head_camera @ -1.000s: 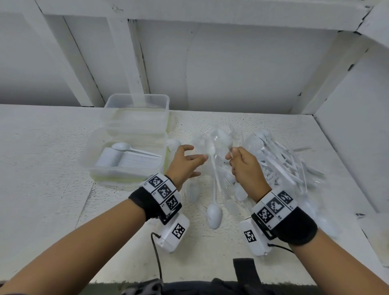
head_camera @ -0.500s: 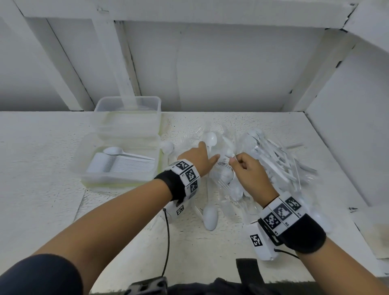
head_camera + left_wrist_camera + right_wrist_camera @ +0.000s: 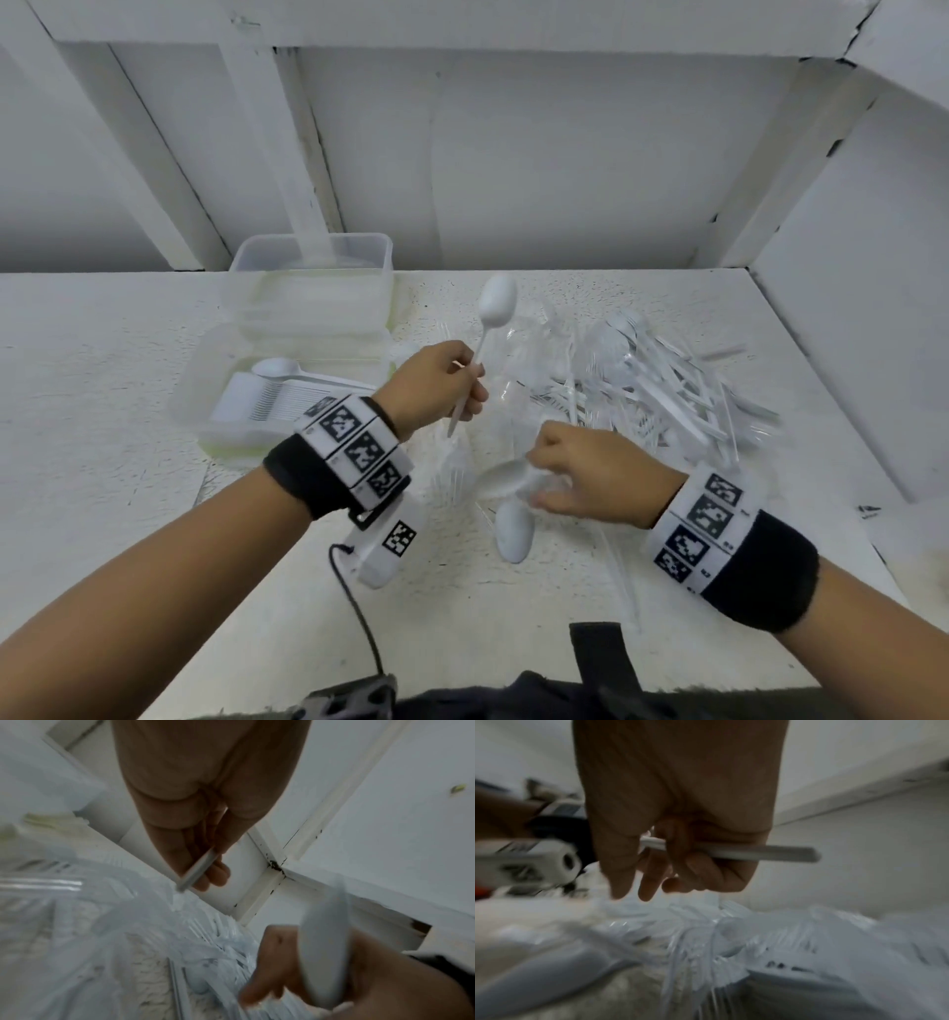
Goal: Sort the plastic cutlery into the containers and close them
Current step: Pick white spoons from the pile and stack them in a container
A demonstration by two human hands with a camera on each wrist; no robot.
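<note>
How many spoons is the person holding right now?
2. The upright spoon stands bowl-up in the left hand; the sideways spoon is gripped by the right hand, low over the cutlery pile. The curled fingers might hide another.

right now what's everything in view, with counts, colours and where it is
white plastic spoon, raised: one, white, held upright by the left hand
white plastic spoon, low: one, white, in the right hand, just above the table
loose white spoon: one, white, on the table below the right hand
heap of plastic cutlery: too many to count, white and clear, table centre-right
near clear plastic container: one, clear, table left, holds stacked white cutlery and a spoon
far clear plastic container: one, clear, behind the near one
table: one, white
left hand: one, grips the raised spoon's handle
right hand: one, grips the low spoon
</note>
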